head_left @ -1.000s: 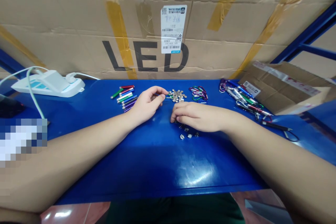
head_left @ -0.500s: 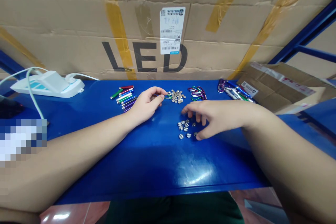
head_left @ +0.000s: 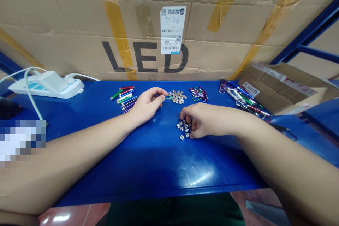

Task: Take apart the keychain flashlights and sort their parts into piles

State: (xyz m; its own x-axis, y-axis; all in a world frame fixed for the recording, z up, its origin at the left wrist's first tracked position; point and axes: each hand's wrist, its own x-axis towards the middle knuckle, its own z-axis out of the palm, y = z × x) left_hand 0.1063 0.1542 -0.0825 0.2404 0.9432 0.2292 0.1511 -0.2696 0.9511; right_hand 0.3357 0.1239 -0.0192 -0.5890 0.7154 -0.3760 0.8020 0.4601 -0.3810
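Observation:
My left hand is closed in a pinch just left of a pile of small round silver discs. A small shiny green piece shows at its fingertips; the rest of that piece is hidden. My right hand hovers palm down, fingers curved and thumb apart, over a cluster of silver slotted caps. Its fingers partly cover these caps, and I see none held. Coloured metal tubes lie left of my left hand. Coloured carabiners lie beyond my right hand.
Several coloured pieces with carabiners lie at the right, beside an open cardboard box. A white power strip with cables sits at the left. A large cardboard carton stands behind the blue table.
My right hand has moved left and curled more over the silver caps. More of the coloured pile at the right now shows. My left hand keeps its pinch almost in place.

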